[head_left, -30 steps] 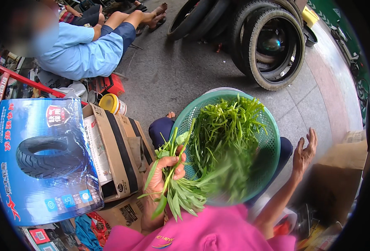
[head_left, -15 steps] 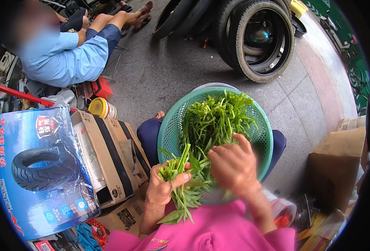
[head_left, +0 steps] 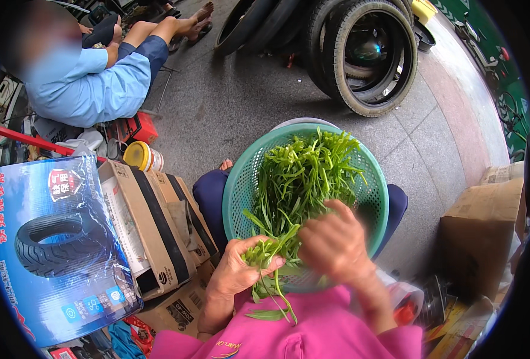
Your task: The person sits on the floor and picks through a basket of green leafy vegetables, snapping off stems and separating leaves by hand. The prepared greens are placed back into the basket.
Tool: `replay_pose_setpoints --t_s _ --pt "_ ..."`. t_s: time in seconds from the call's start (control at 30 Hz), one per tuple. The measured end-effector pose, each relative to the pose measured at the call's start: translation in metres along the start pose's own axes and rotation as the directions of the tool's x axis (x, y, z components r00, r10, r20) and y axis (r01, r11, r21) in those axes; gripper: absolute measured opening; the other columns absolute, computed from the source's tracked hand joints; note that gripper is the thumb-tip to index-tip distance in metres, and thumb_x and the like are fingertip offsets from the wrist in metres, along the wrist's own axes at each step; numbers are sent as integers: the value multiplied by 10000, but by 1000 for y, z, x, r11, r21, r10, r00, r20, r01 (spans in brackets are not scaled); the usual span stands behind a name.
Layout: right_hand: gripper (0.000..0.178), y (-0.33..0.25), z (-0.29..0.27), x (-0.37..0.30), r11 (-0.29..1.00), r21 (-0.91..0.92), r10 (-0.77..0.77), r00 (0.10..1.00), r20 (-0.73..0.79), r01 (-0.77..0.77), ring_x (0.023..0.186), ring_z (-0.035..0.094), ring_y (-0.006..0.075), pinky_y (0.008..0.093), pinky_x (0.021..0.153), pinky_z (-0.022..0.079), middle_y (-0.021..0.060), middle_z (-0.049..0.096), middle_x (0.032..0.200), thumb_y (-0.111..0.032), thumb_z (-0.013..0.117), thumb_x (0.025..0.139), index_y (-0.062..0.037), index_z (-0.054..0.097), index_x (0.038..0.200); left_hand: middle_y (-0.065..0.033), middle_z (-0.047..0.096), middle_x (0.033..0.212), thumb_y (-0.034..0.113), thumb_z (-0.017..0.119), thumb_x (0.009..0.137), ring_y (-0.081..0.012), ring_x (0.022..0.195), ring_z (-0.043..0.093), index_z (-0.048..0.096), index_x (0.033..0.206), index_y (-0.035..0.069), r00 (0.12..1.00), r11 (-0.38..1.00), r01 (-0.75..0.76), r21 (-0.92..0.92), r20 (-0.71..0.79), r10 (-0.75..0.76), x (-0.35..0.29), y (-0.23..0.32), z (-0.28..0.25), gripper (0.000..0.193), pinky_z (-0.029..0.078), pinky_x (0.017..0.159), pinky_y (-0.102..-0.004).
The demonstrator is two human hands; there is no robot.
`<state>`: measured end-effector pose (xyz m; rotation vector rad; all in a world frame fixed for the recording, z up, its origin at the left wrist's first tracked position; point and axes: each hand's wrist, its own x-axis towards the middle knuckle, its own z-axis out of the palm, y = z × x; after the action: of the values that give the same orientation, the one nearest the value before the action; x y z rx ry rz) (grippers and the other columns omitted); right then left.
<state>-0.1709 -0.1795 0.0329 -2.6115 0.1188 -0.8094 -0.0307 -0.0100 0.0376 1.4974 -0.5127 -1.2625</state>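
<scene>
My left hand (head_left: pixel 241 267) is closed round a small bunch of water spinach (head_left: pixel 271 248), with stems pointing up and a few leaves hanging below against the pink shirt. Curled and blurred by motion, my right hand (head_left: pixel 336 245) is just to the right, its fingertips at the upper end of those stems; it seems to pinch one, though the blur hides the exact grip. Both hands are over the near side of a green plastic colander (head_left: pixel 241 179) that rests between my knees. A large heap of water spinach (head_left: pixel 313 170) fills its middle and far side.
Cardboard boxes (head_left: pixel 157 227) and a blue tyre box (head_left: pixel 61 239) are stacked at my left. Another carton (head_left: pixel 480 233) stands at the right. Beyond the colander are tyres (head_left: pixel 372 60), a yellow-lidded tub (head_left: pixel 144 157) and a seated person in light blue (head_left: pixel 91 90).
The bunch in my left hand has tipped to the right, its stems now reaching toward my right hand. My left hand has turned slightly; my right hand stays close by, still blurred.
</scene>
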Motion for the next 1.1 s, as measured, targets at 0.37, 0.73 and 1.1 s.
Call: replay_pose_setpoints --t_s 0.37,0.73,1.1 --pt "163 11 -12 -6 404 810 866 462 -190 -425 742 625 91 254 718 505 53 690 804 102 552 813 25 694 839 -82 690 943 85 718 879 -185 927 660 678 1054 30 955 780 -167 -604 97 280 -9 -28 -37 188 538 768 -351" --pt "429 16 79 1 888 160 275 776 567 -431 899 666 395 467 784 549 206 642 1046 -103 648 818 -37 579 1236 -162 635 1265 151 605 950 -335 1217 565 565 1319 44 853 219 -497 -839 -428 297 -14 -20 -129 386 406 1098 -562" --pt "330 18 121 13 829 168 400 776 487 -533 762 684 332 435 728 531 185 680 868 -230 688 828 -6 653 1068 -165 649 1238 92 654 906 -286 1261 554 697 983 39 831 211 -554 -805 -553 70 -18 -27 -132 102 387 1117 -554"
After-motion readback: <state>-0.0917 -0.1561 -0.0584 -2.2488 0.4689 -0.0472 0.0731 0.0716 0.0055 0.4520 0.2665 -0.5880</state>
